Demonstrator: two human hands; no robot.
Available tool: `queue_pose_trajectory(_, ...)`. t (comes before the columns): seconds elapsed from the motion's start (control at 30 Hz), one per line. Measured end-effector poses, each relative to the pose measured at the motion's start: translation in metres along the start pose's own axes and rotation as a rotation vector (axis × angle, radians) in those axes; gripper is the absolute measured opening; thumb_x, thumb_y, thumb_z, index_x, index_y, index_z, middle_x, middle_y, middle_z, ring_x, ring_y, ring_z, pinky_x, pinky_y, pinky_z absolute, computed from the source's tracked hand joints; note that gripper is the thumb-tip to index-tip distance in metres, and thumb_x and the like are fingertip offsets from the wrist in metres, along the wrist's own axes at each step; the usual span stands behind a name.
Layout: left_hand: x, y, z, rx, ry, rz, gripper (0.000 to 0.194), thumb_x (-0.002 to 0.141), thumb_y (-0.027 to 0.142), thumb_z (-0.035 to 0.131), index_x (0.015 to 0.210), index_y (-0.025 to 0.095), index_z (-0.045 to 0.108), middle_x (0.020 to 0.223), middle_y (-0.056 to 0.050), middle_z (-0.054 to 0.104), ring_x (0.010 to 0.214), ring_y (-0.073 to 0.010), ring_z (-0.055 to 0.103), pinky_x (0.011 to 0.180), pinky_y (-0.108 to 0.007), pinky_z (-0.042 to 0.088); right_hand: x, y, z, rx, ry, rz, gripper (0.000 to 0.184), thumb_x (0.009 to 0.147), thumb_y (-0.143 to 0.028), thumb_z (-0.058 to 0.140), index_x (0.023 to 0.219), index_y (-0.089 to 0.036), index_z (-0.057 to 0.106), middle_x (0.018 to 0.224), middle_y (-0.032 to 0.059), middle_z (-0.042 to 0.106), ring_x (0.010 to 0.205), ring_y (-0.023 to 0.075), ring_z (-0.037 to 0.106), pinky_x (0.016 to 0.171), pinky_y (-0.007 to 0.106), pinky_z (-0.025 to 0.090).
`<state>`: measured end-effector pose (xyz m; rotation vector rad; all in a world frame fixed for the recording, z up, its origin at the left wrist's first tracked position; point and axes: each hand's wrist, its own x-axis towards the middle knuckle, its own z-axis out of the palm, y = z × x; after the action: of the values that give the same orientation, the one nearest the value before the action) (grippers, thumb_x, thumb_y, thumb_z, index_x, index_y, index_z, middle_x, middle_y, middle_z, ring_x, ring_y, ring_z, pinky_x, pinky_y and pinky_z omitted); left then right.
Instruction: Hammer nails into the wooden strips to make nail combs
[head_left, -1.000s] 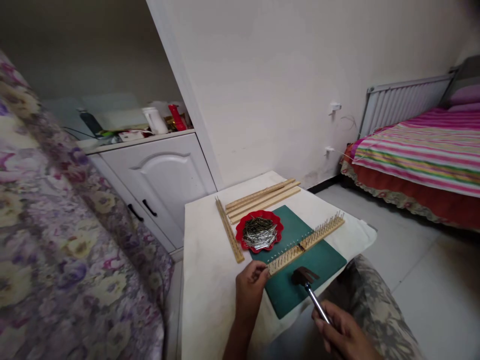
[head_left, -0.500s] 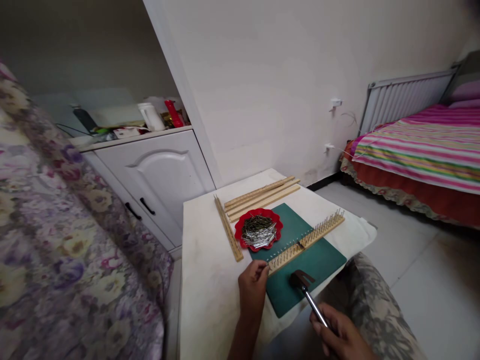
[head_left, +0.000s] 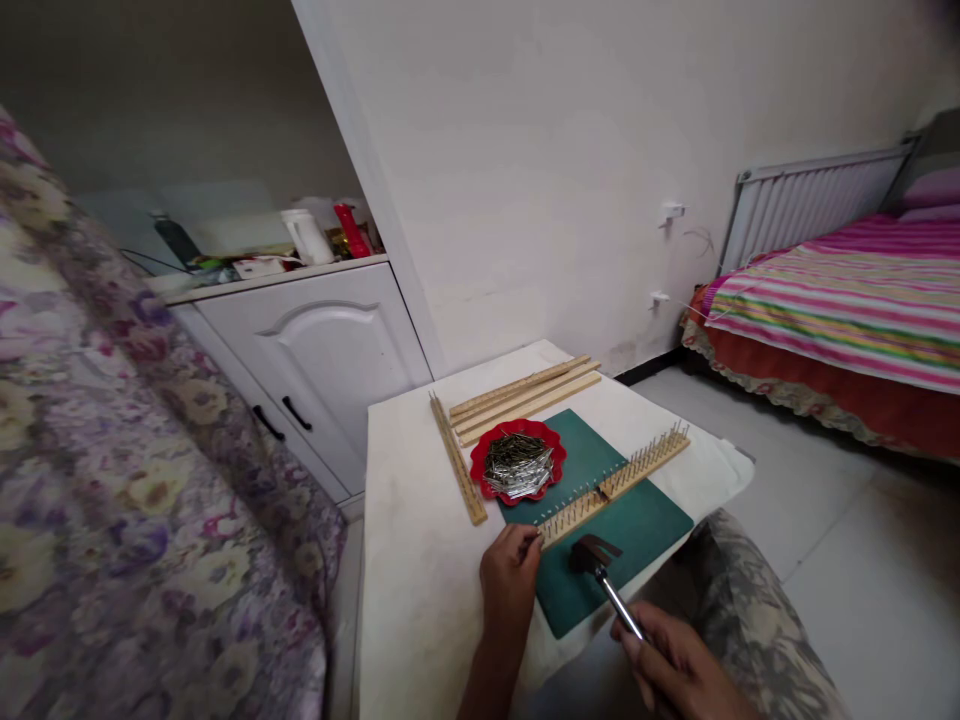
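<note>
My right hand [head_left: 671,655] is wrapped round the metal handle of a claw hammer [head_left: 596,553], whose dark head hangs over the green mat [head_left: 574,600]. At the near left end of a wooden strip [head_left: 574,527], my left hand [head_left: 511,575] is closed in a pinch. What its fingertips hold is too small to make out. Rows of upright nails [head_left: 646,453] stand along the strip, which lies across the mat. Behind my left hand sits a red scalloped bowl [head_left: 480,482] heaped with loose nails [head_left: 521,470], some dark and some silvery.
Several wooden strips [head_left: 529,395] lie at the back of the white-covered table [head_left: 412,560], and another strip [head_left: 457,460] lies left of the bowl. A floral curtain [head_left: 187,520] and a white cabinet [head_left: 330,350] are at left. A bed [head_left: 840,290] stands at right.
The hammer head has shifted slightly left and up, closer to my left hand. My left hand stays pinched at the strip's end.
</note>
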<state>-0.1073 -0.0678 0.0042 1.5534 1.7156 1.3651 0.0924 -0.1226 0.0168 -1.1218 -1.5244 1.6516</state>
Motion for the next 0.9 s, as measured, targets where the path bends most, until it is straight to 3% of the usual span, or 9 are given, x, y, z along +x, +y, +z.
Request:
queue_pose_trajectory(0.27, -0.002, -0.002, 0.002, 0.053, -0.019, 0.055, 0.014, 0.078, 0.026, 0.054, 0.072, 0.021, 0.066, 0.07, 0.0, 0.058, 0.065, -0.0136, 0.053, 0.06, -0.021, 0.037, 0.024, -0.032, 0.006, -0.084, -0.055, -0.031, 0.035, 0.084, -0.054, 0.041, 0.075, -0.021, 0.046, 0.049, -0.0102, 0.046, 0.029, 0.0044, 0.03, 0.029, 0.015, 0.023)
queue_pose_trajectory(0.53, -0.003, -0.002, 0.004, 0.111, -0.006, 0.034, 0.015, 0.076, 0.021, 0.053, 0.063, 0.019, 0.059, 0.062, 0.003, 0.052, 0.059, -0.0113, 0.047, 0.056, -0.02, 0.032, 0.036, -0.041, 0.008, -0.277, -0.016, -0.181, 0.028, 0.089, -0.041, 0.038, 0.071, -0.022, 0.047, 0.05, -0.007, 0.05, 0.044, 0.0116, 0.046, 0.046, 0.021, 0.036)
queue_pose_trajectory(0.9, -0.002, -0.004, 0.004, 0.195, -0.029, 0.019, 0.015, 0.076, 0.019, 0.048, 0.064, 0.017, 0.057, 0.063, 0.004, 0.052, 0.06, -0.0102, 0.048, 0.056, -0.019, 0.033, 0.037, -0.044, 0.008, -0.348, -0.058, -0.188, 0.028, 0.089, -0.04, 0.035, 0.071, -0.021, 0.046, 0.051, -0.0063, 0.048, 0.048, 0.0139, 0.049, 0.053, 0.024, 0.038)
